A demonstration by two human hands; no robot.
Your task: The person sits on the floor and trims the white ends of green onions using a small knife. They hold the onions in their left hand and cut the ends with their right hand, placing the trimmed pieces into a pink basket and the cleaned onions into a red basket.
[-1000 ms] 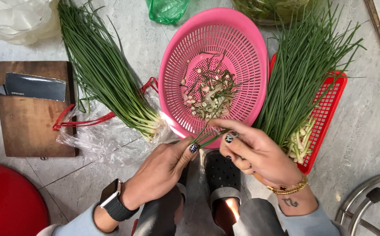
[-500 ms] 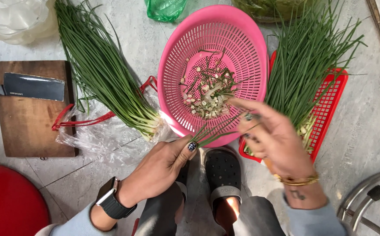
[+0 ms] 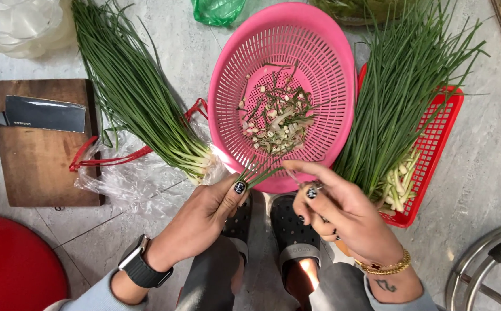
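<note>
Closest in, two black shoes (image 3: 273, 227) on the grey floor (image 3: 492, 173), w/ both hands just above them. The left hand (image 3: 201, 216) pinches a few thin green chive stalks (image 3: 259, 171) between thumb & fingers, tips aimed at the pink strainer (image 3: 325, 63), prob. so bits drop in. The right hand (image 3: 342, 210) is loosely curled beside the stalks, pointer finger stretched out, holding nothing I can see. The strainer bottom has cut-off ends & scraps (image 3: 276, 118). Left of it, a chive bunch (image 3: 129, 86) lies on a clear plastic bag (image 3: 129, 178), roots toward the person for easy grabbing. Right of it, more chives (image 3: 406, 98) rest in a red basket (image 3: 440, 138). At the far left a cleaver (image 3: 43, 113) sits on a wood board (image 3: 37, 167).
</note>
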